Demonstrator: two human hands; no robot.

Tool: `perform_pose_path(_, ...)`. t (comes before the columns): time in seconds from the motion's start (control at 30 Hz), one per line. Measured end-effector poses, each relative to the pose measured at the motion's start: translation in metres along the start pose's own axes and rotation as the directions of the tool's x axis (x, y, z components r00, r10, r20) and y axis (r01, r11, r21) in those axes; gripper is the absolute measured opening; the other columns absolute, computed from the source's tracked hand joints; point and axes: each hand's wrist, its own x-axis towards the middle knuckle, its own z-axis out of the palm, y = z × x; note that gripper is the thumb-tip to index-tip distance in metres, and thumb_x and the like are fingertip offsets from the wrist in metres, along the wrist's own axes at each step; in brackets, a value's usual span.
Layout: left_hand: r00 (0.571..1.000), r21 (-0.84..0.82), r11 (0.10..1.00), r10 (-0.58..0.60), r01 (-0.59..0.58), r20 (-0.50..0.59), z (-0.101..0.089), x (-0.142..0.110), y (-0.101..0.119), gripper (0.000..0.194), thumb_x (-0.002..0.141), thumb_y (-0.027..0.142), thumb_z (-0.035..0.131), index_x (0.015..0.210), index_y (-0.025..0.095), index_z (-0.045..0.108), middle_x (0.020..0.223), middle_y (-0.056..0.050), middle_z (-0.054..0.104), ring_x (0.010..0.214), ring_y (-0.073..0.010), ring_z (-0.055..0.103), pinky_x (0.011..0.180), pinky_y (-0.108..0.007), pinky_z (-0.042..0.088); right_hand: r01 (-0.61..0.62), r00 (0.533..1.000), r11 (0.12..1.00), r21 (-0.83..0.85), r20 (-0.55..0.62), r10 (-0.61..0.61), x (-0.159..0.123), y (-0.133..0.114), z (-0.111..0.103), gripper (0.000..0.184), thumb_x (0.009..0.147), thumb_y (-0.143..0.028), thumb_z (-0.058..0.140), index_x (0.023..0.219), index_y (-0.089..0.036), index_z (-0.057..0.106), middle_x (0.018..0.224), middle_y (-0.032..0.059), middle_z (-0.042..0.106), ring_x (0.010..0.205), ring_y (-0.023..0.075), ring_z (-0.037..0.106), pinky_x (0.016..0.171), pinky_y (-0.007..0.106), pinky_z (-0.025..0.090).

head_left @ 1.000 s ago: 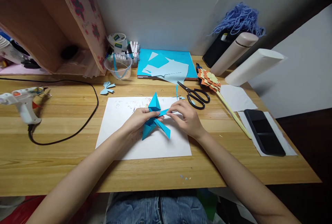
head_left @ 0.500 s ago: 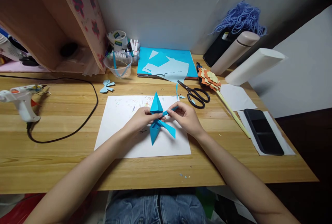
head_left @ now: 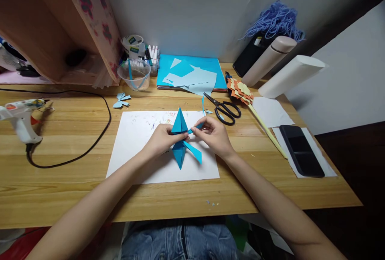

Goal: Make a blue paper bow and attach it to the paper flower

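Note:
A folded blue paper bow (head_left: 179, 121) is held above a white paper sheet (head_left: 129, 139). Its two pointed loops face away from me and toward me, and one flat tail hangs out to the right. My left hand (head_left: 161, 137) is closed on its middle, the thumb lying across the centre. With thumb and fingertips my right hand (head_left: 212, 135) pinches the other tail of the bow, just right of the centre. Part of that tail is hidden behind the right fingers. Black-handled scissors (head_left: 228, 112) lie beyond the right hand.
A glue gun (head_left: 21, 117) with a looping cord lies left. Behind the sheet are a small light-blue paper bow (head_left: 122, 100), a clear plastic cup (head_left: 134, 76) and a blue folder (head_left: 210, 65) with paper scraps. A paper flower (head_left: 240, 90) and a phone (head_left: 301, 150) lie right.
The near loop of the bow has turned slightly, so its opening shows less. Both hands keep their grip. The whole view has shifted a little.

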Motion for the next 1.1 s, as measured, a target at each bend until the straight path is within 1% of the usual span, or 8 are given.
perform_pose_path(0.07, 0.999, -0.008, 1.0, 0.01, -0.01, -0.034, 0.0014, -0.0009, 0.0014, 0.023, 0.068, 0.035, 0.071, 0.072, 0.013, 0.071, 0.077, -0.009, 0.072, 0.07, -0.0181, 0.065, 0.064, -0.027, 0.047, -0.039, 0.999, 0.994, 0.104, -0.026, 0.042, 0.0019, -0.0004, 0.001, 0.026, 0.068, -0.035, 0.074, 0.077, -0.019, 0.056, 0.072, -0.0005, 0.061, 0.064, 0.0124, 0.061, 0.057, 0.024, 0.05)
perform_pose_path(0.17, 0.997, -0.004, 1.0, 0.028, -0.028, -0.07, 0.0026, -0.002, 0.0036, 0.022, 0.068, 0.034, 0.071, 0.071, 0.013, 0.071, 0.076, -0.008, 0.073, 0.068, -0.017, 0.065, 0.062, -0.025, 0.047, -0.139, 0.989, 0.955, 0.262, -0.009, 0.147, 0.0051, -0.0005, 0.0013, 0.032, 0.062, -0.035, 0.078, 0.075, -0.019, 0.053, 0.066, -0.0021, 0.062, 0.061, 0.0128, 0.064, 0.061, 0.026, 0.052)
perform_pose_path(0.27, 0.996, -0.016, 0.999, 0.031, -0.033, -0.08, 0.0034, -0.0024, 0.0044, 0.021, 0.067, 0.033, 0.071, 0.071, 0.012, 0.071, 0.076, -0.008, 0.073, 0.066, -0.0169, 0.064, 0.06, -0.025, 0.047, -0.202, 0.977, 0.921, 0.333, 0.01, 0.211, 0.0067, -0.0009, 0.0011, 0.034, 0.061, -0.036, 0.078, 0.072, -0.018, 0.052, 0.062, -0.0031, 0.062, 0.057, 0.0122, 0.064, 0.059, 0.025, 0.053)
perform_pose_path(0.43, 0.998, -0.013, 0.999, 0.032, -0.033, -0.055, 0.0041, -0.0023, 0.0026, 0.022, 0.069, 0.034, 0.069, 0.071, 0.012, 0.07, 0.074, -0.008, 0.071, 0.062, -0.0149, 0.062, 0.056, -0.024, 0.046, -0.173, 0.982, 0.928, 0.329, -0.021, 0.19, 0.0061, -0.0031, 0.0022, 0.034, 0.059, -0.035, 0.08, 0.07, -0.018, 0.052, 0.06, -0.004, 0.062, 0.054, 0.0115, 0.064, 0.056, 0.023, 0.052)
perform_pose_path(0.6, 0.997, 0.096, 0.993, 0.069, -0.064, -0.048, 0.0028, -0.0044, 0.0038, 0.021, 0.066, 0.033, 0.071, 0.068, 0.013, 0.067, 0.061, -0.002, 0.065, 0.052, -0.0106, 0.054, 0.049, -0.021, 0.039, -0.145, 0.984, 0.944, 0.295, -0.061, 0.17, 0.0067, -0.0045, 0.0, 0.035, 0.058, -0.034, 0.08, 0.071, -0.018, 0.052, 0.06, -0.0037, 0.062, 0.054, 0.0124, 0.065, 0.054, 0.023, 0.052)
perform_pose_path(0.73, 0.996, 0.154, 0.986, 0.077, -0.069, -0.048, 0.0019, -0.0052, 0.0043, 0.021, 0.068, 0.033, 0.069, 0.074, 0.013, 0.068, 0.063, -0.002, 0.065, 0.054, -0.0113, 0.055, 0.049, -0.022, 0.038, -0.138, 0.983, 0.949, 0.282, -0.077, 0.166, 0.0078, -0.0037, -0.0026, 0.035, 0.057, -0.035, 0.08, 0.07, -0.018, 0.052, 0.062, -0.0036, 0.062, 0.054, 0.0129, 0.065, 0.055, 0.024, 0.053)
perform_pose_path(0.9, 0.992, 0.137, 0.987, 0.098, -0.087, -0.079, 0.0028, -0.0035, 0.0005, 0.023, 0.069, 0.034, 0.067, 0.074, 0.012, 0.068, 0.069, -0.005, 0.068, 0.061, -0.0142, 0.059, 0.056, -0.024, 0.043, -0.144, 0.98, 0.947, 0.288, -0.089, 0.176, 0.0076, -0.0024, -0.0019, 0.036, 0.058, -0.035, 0.08, 0.07, -0.018, 0.051, 0.061, -0.0032, 0.063, 0.054, 0.0129, 0.065, 0.055, 0.023, 0.054)
perform_pose_path(1.1, 0.993, 0.105, 0.992, 0.085, -0.076, -0.084, 0.0037, -0.0037, 0.002, 0.023, 0.069, 0.035, 0.067, 0.071, 0.012, 0.068, 0.066, -0.005, 0.067, 0.057, -0.0129, 0.056, 0.054, -0.024, 0.042, -0.147, 0.979, 0.95, 0.276, -0.094, 0.179, 0.008, -0.0006, -0.0014, 0.035, 0.058, -0.037, 0.079, 0.071, -0.018, 0.053, 0.06, -0.003, 0.063, 0.054, 0.0129, 0.065, 0.056, 0.024, 0.054)
